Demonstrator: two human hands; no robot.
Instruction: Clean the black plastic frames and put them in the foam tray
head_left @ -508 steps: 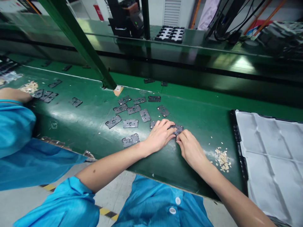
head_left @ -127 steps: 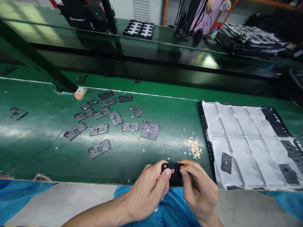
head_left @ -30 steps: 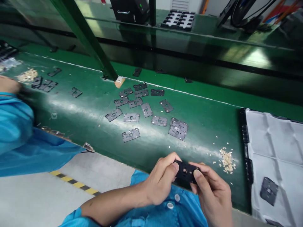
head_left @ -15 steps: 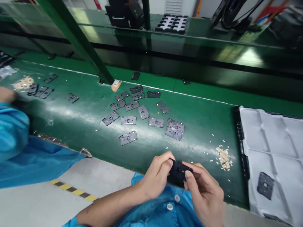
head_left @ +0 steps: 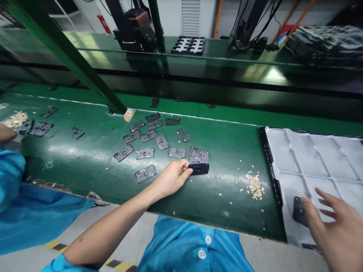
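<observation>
My left hand pinches a thin black plastic plate by its left end. The plate is tilted up on edge beside a small cluster of similar plates. Over on the right, my right hand hovers above the white-lined tray with its fingers spread. Its thumb overlaps another black plate in the tray; whether they touch I cannot tell. Several more dark plates with square cutouts are scattered across the green bench.
A pile of small tan chips lies left of the tray. Another person's blue sleeve is at the left edge, near more plates and chips. A slanting green post rises from the bench. Behind stands a black machine.
Both hands held a black plate near my body. Now the left hand has one farther forward by the cluster, while the right has let go and moved right over the tray. The view has shifted.
</observation>
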